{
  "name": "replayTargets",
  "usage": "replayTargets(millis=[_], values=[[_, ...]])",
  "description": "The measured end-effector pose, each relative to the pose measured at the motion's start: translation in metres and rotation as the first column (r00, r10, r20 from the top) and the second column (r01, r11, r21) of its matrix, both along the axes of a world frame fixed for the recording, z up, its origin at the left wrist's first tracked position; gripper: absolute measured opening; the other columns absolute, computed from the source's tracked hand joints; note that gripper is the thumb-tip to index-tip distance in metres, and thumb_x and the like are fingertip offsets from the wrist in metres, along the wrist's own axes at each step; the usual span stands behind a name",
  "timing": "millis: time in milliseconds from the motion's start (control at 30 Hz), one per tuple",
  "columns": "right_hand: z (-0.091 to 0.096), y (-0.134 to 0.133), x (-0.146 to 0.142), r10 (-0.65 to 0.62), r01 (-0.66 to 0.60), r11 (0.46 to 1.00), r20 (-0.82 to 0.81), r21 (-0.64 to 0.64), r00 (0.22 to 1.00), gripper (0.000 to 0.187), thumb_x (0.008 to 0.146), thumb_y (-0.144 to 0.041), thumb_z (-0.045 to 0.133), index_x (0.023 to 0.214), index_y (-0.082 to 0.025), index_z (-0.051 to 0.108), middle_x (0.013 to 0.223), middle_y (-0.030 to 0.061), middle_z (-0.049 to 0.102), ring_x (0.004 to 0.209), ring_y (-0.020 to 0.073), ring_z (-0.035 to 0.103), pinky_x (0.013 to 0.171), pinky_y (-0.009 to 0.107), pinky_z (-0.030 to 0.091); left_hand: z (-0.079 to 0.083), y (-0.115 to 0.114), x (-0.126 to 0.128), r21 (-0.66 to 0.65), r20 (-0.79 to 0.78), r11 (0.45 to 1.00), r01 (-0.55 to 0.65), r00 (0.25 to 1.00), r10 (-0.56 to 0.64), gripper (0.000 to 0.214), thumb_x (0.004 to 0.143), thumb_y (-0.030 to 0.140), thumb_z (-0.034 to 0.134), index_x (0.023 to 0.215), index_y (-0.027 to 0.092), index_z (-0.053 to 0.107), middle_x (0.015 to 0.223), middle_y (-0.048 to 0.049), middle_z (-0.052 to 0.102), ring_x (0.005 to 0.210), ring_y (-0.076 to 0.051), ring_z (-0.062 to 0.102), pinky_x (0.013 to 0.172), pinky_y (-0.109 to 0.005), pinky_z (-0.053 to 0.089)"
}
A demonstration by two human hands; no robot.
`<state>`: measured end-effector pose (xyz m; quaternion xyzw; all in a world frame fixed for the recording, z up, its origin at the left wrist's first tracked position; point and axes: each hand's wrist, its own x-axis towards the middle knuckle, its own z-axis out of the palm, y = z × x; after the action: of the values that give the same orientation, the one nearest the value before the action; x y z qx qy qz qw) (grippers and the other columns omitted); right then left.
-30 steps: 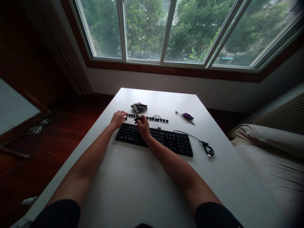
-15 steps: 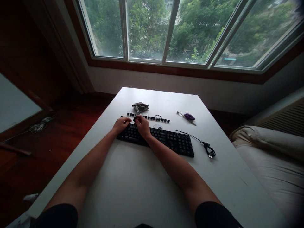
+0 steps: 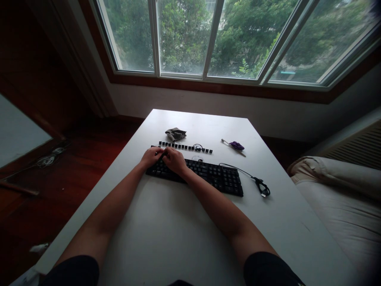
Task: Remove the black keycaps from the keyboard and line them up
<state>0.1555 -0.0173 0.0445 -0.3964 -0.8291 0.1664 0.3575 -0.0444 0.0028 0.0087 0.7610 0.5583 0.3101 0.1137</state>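
A black keyboard (image 3: 222, 176) lies at a slant across the white table, and both my hands are at its far left corner. My left hand (image 3: 150, 157) is curled at that corner, its fingertips meeting those of my right hand. My right hand (image 3: 175, 159) reaches over the keys with thumb and fingers pinched together. Something small and dark shows between the fingertips, too small to name. Beyond the hands runs a row of loose black keycaps (image 3: 186, 147). The keyboard's left end is partly hidden by my hands.
A crumpled grey cloth (image 3: 175, 134) lies behind the keycaps. A thin wire tool (image 3: 197, 159) rests at the keyboard's far edge. To the right are a purple object (image 3: 237, 145), a thin brush-like stick (image 3: 225, 141) and the coiled USB cable (image 3: 260, 186). The white table (image 3: 166, 226) has a sofa beside it.
My right hand has moved slightly left and down toward the keyboard, bringing its fingertips against those of my left hand. The other things on the table stay put.
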Motion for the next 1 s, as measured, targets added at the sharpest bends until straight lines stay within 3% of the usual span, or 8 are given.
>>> replayTargets(millis=[233, 400, 600, 833, 1000], values=[[0.003, 0.005, 0.001, 0.030, -0.031, 0.999, -0.053, -0.020, 0.998, 0.012, 0.095, -0.030, 0.058, 0.100, -0.024, 0.067, 0.093, 0.0035, 0.072, 0.081, 0.0199, 0.064, 0.073, 0.027, 0.043, 0.002, 0.000, 0.000, -0.005, -0.032, 1.000, -0.016, 0.999, 0.016, 0.021, 0.089, 0.026, 0.058, 0.100, 0.022, 0.075, 0.100, -0.0058, 0.075, 0.095, -0.024, 0.066, 0.089, -0.035, 0.052], [0.004, 0.014, 0.006, 0.021, -0.036, 0.991, -0.112, -0.127, 0.993, 0.012, 0.092, -0.030, 0.060, 0.093, -0.023, 0.070, 0.080, 0.0007, 0.071, 0.073, 0.0173, 0.064, 0.068, 0.025, 0.042, 0.002, -0.001, 0.000, -0.003, -0.033, 1.000, 0.008, 0.999, -0.008, 0.024, 0.090, 0.026, 0.056, 0.102, 0.024, 0.076, 0.101, -0.0044, 0.075, 0.098, -0.023, 0.066, 0.092, -0.035, 0.052], [0.009, 0.024, 0.027, 0.117, -0.134, 0.970, -0.094, -0.205, 0.989, 0.007, 0.082, -0.028, 0.064, 0.079, -0.022, 0.065, 0.070, -0.0024, 0.068, 0.064, 0.0143, 0.060, 0.063, 0.023, 0.043, 0.003, -0.002, 0.000, 0.004, -0.023, 0.999, 0.035, 0.999, -0.035, 0.025, 0.091, 0.026, 0.055, 0.103, 0.025, 0.077, 0.104, -0.0048, 0.075, 0.101, -0.023, 0.066, 0.096, -0.037, 0.051], [0.003, 0.034, 0.036, 0.082, -0.236, 0.863, -0.338, -0.446, 0.938, 0.009, 0.085, -0.030, 0.060, 0.081, -0.021, 0.061, 0.067, -0.0021, 0.070, 0.062, 0.0159, 0.069, 0.060, 0.025, 0.053, 0.012, -0.004, 0.005, -0.010, 0.009, 0.999, 0.035, 0.999, -0.035, 0.025, 0.090, 0.024, 0.056, 0.100, 0.025, 0.078, 0.102, -0.0045, 0.075, 0.101, -0.024, 0.066, 0.098, -0.038, 0.050], [0.003, 0.041, 0.035, 0.051, -0.316, 0.822, -0.492, -0.473, 0.869, 0.014, 0.084, -0.033, 0.065, 0.082, -0.020, 0.058, 0.075, 0.0008, 0.072, 0.064, 0.0170, 0.073, 0.054, 0.024, 0.057, 0.025, -0.008, 0.009, -0.064, 0.256, 0.985, 0.160, 0.957, -0.139, 0.032, 0.088, 0.022, 0.050, 0.107, 0.021, 0.076, 0.108, -0.0045, 0.076, 0.103, -0.021, 0.068, 0.091, -0.035, 0.053]])
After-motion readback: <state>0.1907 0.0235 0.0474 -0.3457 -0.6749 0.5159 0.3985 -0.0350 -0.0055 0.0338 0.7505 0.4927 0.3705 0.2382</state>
